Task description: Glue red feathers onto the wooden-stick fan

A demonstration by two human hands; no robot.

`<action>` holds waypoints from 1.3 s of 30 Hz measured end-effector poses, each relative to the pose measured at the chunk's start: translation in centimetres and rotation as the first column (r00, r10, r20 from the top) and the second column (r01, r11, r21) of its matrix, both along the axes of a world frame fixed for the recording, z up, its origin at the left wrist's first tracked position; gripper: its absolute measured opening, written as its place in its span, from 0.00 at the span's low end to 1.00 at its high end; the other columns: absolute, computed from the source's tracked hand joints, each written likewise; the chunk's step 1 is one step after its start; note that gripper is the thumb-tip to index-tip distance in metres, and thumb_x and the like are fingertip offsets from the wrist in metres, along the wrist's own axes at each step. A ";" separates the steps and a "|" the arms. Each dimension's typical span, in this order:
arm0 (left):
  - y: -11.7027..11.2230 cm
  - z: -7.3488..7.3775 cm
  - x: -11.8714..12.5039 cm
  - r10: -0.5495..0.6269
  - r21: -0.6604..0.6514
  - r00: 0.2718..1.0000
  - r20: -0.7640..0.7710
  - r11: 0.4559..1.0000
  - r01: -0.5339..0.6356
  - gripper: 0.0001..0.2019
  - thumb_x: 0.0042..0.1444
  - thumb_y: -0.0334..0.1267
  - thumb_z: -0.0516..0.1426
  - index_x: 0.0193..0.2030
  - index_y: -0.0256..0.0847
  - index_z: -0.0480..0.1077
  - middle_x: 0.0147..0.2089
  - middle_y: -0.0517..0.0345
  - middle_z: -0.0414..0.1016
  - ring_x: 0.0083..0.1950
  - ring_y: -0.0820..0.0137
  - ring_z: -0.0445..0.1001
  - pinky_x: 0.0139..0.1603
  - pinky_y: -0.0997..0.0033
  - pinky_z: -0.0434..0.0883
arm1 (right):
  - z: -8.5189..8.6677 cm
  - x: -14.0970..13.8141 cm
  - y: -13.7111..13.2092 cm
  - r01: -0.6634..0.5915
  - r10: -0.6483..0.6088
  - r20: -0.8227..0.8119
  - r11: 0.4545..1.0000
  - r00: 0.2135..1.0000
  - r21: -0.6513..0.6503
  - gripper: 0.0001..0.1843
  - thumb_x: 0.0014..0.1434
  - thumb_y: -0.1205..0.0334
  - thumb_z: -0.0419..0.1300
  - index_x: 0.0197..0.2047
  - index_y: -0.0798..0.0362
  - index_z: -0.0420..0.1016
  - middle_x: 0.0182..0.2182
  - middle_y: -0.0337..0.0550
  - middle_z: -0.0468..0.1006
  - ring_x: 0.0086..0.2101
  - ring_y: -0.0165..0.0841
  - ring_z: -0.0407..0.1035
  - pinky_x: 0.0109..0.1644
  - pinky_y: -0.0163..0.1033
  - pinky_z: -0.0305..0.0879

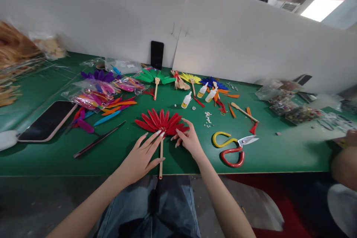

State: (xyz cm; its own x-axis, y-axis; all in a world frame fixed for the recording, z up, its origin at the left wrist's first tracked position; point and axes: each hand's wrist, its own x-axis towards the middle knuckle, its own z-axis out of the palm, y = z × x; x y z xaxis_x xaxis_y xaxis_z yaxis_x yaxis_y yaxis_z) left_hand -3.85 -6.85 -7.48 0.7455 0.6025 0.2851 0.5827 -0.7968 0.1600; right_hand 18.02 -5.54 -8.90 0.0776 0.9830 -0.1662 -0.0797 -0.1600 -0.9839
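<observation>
A fan of red feathers (158, 119) with a slim wooden handle (161, 156) lies before me, the handle's end reaching just past the table's front edge. My left hand (145, 154) rests over the fan's base with fingers stretched out, fingertips pressing where feathers and handle meet. At the fan's right side is my right hand (190, 140), its index finger extended along the outer feathers and the other fingers bent beneath them. Those fingers look apart, touching the feathers' edge. Large scissors (235, 148) with yellow and red handles lie partly open to the right.
Green (156, 76), yellow (192, 78) and blue feather fans (213, 82) lie behind, near white glue bottles (186, 100) and small white beads (208, 118). Leftward are tweezers (99, 140), a phone (47, 122) and bagged feathers (96, 95). Another person's arm (346, 163) shows at right.
</observation>
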 end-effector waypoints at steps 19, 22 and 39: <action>-0.1 -0.1 -0.1 -0.006 0.013 1.000 0.003 1.000 0.006 0.34 0.66 0.49 0.44 0.71 0.39 0.31 0.69 0.48 0.52 0.70 0.62 0.50 0.67 0.57 0.47 | 0.6 -0.1 0.1 0.016 -0.016 0.003 0.999 1.000 -0.036 0.40 0.49 0.45 0.63 0.58 0.51 0.50 0.19 0.32 0.76 0.13 0.28 0.67 0.11 0.24 0.48; -0.1 -0.2 -0.2 -0.010 0.013 1.000 -0.003 1.000 0.010 0.34 0.66 0.49 0.44 0.71 0.39 0.31 0.70 0.48 0.51 0.70 0.62 0.49 0.67 0.57 0.46 | 0.8 -0.1 0.0 0.017 -0.017 0.001 0.999 1.000 -0.037 0.40 0.48 0.44 0.63 0.58 0.52 0.50 0.19 0.33 0.76 0.13 0.28 0.67 0.10 0.24 0.47; 0.2 -0.4 -0.2 -0.027 -0.013 0.999 -0.038 1.000 0.026 0.36 0.65 0.52 0.44 0.71 0.40 0.30 0.70 0.51 0.50 0.70 0.62 0.47 0.67 0.56 0.45 | 2.9 4.4 2.0 -0.050 -0.118 0.706 0.976 0.698 0.213 0.20 0.58 0.44 0.54 0.31 0.52 0.75 0.30 0.45 0.79 0.32 0.37 0.72 0.37 0.39 0.66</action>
State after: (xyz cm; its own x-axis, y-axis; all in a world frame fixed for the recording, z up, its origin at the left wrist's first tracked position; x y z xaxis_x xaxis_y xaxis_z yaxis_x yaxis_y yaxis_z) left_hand -4.07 -6.66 -7.84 0.7715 0.5858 0.2484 0.5673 -0.8100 0.1482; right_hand 22.44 -3.56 -6.00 0.1236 0.9807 0.1515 0.6547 0.0342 -0.7551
